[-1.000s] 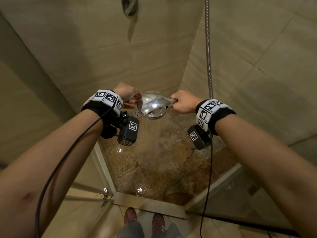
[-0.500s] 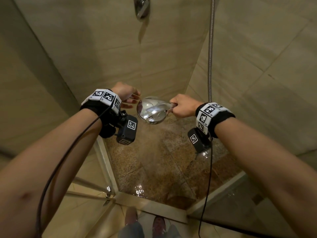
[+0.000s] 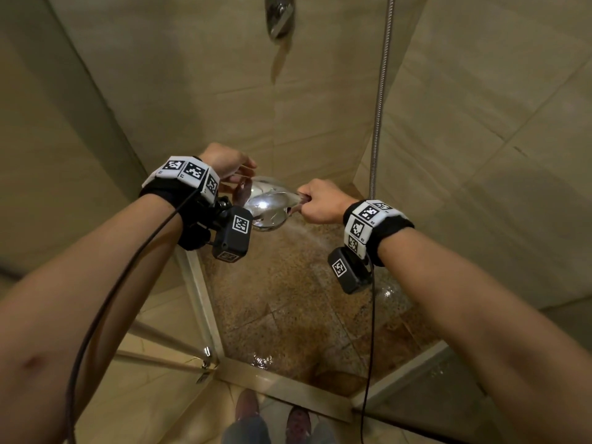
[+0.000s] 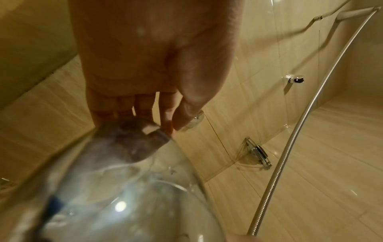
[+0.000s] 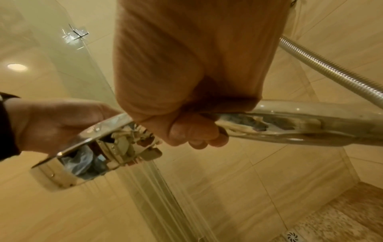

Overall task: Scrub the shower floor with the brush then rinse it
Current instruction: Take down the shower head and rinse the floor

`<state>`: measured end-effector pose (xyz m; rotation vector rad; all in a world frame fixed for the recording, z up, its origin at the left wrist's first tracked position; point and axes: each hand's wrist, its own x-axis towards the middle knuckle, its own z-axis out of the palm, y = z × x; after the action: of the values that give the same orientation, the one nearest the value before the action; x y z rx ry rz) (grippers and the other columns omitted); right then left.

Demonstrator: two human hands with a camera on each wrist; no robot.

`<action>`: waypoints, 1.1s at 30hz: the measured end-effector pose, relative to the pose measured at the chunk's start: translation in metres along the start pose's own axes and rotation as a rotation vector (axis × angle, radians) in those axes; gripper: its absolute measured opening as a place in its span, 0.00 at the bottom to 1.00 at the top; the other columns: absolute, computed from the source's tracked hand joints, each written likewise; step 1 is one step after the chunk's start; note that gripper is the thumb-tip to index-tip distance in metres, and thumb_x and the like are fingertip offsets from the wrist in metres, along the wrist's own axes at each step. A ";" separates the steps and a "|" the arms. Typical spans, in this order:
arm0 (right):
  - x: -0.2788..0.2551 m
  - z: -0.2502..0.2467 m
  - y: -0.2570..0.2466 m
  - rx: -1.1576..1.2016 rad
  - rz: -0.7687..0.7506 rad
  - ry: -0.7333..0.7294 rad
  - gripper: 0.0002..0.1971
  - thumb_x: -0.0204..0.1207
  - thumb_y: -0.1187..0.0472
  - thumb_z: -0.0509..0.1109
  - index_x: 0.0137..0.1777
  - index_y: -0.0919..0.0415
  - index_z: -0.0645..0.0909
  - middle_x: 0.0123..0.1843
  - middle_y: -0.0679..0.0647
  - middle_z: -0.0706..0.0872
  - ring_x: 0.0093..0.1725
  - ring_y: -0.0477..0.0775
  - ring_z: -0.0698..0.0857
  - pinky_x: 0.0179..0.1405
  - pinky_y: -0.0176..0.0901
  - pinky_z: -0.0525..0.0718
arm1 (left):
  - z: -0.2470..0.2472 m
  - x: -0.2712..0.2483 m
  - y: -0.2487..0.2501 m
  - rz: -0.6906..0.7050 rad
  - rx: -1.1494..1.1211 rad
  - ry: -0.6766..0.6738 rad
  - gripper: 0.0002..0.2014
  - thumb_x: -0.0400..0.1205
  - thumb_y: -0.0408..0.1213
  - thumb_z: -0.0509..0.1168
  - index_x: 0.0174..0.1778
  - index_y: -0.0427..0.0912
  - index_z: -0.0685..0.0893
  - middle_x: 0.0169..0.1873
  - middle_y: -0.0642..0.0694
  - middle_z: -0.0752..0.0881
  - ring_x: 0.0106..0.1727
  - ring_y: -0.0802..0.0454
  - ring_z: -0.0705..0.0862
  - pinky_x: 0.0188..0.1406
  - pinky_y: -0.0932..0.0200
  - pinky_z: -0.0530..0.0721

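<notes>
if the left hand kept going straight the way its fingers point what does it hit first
Most likely the chrome shower head: the left hand has its fingers already at the head's far rim, touching or nearly so. Past that lies the tiled wall.

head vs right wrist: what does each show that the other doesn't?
Head only: the person's shoes outside the threshold, both wristbands, the wall fitting up top.
Right wrist only: the floor drain, a ceiling light, the spray seen from beside it.
Both: the right hand gripping the shower head by its handle, the left hand at its rim, the metal hose, the speckled floor.
</notes>
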<state>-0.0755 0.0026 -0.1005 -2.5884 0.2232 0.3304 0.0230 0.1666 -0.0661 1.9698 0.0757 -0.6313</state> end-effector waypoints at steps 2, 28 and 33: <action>0.002 0.005 -0.005 0.023 -0.014 0.026 0.14 0.71 0.69 0.64 0.27 0.56 0.69 0.32 0.54 0.78 0.38 0.55 0.77 0.33 0.40 0.72 | -0.007 0.002 0.001 -0.004 -0.009 0.015 0.05 0.80 0.34 0.65 0.44 0.41 0.87 0.40 0.48 0.88 0.29 0.56 0.79 0.29 0.61 0.78; 0.007 -0.006 0.018 0.089 0.058 0.250 0.16 0.73 0.66 0.67 0.26 0.55 0.68 0.32 0.53 0.78 0.37 0.55 0.77 0.31 0.40 0.72 | -0.015 0.006 -0.016 -0.091 -0.157 0.143 0.12 0.81 0.31 0.60 0.32 0.42 0.82 0.34 0.47 0.82 0.28 0.54 0.79 0.34 0.59 0.77; 0.003 -0.010 0.030 0.110 0.077 0.262 0.17 0.73 0.66 0.67 0.26 0.55 0.68 0.30 0.53 0.77 0.36 0.55 0.77 0.32 0.40 0.71 | -0.004 0.008 -0.013 -0.087 -0.147 0.090 0.10 0.80 0.31 0.63 0.32 0.42 0.82 0.33 0.47 0.83 0.31 0.54 0.81 0.36 0.59 0.77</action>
<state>-0.0769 -0.0291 -0.1070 -2.5124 0.4220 0.0028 0.0276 0.1742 -0.0790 1.8596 0.2574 -0.5764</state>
